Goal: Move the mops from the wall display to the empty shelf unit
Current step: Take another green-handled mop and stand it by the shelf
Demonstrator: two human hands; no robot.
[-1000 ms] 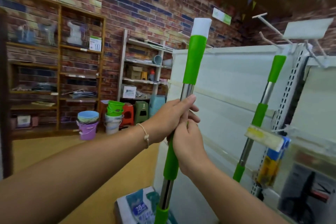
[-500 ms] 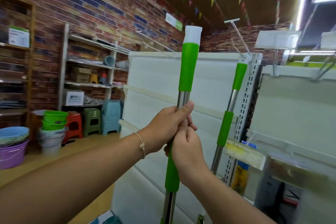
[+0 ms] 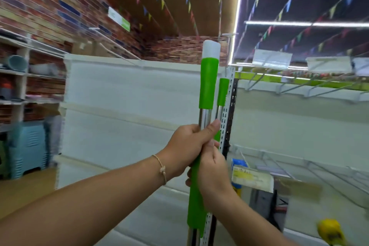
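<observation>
Both hands wrap the mop handle (image 3: 208, 86), held upright. The left hand (image 3: 189, 142) curls round the steel shaft with its thumb laid along it, and the right hand (image 3: 214, 168) clenches the green sleeve just below. Just behind the grip, a second mop (image 3: 223, 92) sits close against the perforated upright (image 3: 229, 118); tipping the held handle that way could knock it loose or catch the post. Right of the grip, wire brackets (image 3: 283, 88) and a label (image 3: 252, 175) jut out as snags. Left of the grip, before the white panel (image 3: 123, 122), there looks to be open room to swing.
</observation>
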